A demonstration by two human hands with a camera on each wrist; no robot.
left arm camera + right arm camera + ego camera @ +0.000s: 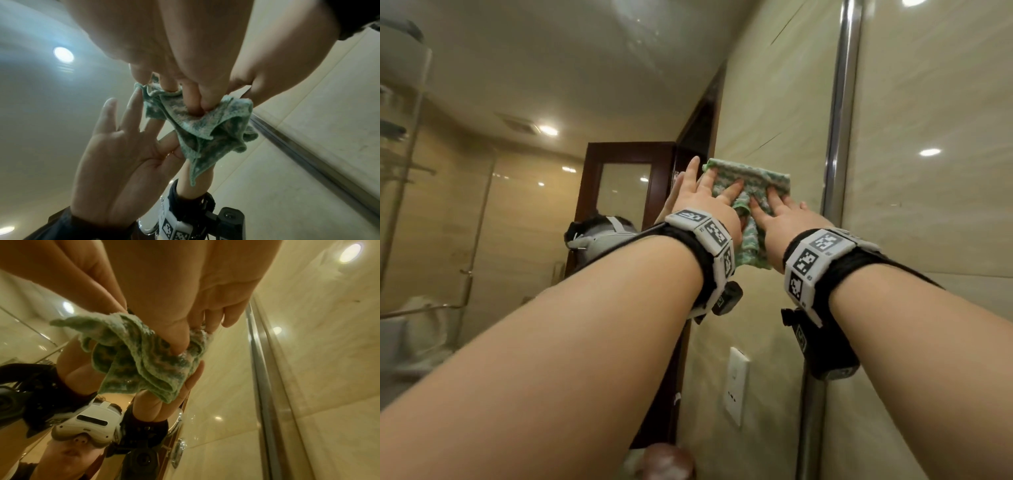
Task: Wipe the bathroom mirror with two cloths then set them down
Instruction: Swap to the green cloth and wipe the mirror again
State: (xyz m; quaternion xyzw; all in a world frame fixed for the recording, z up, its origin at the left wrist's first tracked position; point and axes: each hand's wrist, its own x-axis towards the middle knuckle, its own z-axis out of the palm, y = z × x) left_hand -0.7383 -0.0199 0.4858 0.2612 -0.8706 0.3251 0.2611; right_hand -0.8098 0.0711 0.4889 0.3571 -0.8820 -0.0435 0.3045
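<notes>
A green patterned cloth (pixel 751 181) is spread on the mirror (pixel 551 85) at about head height, near its right edge. My left hand (pixel 709 202) and right hand (pixel 777 216) lie side by side on it, fingers straight and spread, pressing it to the glass. The left little finger is off the cloth, on bare glass. The cloth's lower part bunches and hangs between my wrists. From the left wrist, my left hand (pixel 185 68) pushes its thumb into the folds of the cloth (pixel 201 129). From the right wrist, my right hand (pixel 185 313) thumbs the cloth (pixel 144 363) likewise. I cannot tell two cloths apart.
A vertical metal strip (pixel 840 137) edges the mirror just right of my hands, with tiled wall (pixel 935 205) beyond it. A white socket (pixel 736 387) shows below the hands. The glass reflects a dark wooden door (pixel 626 185), ceiling lights and the person.
</notes>
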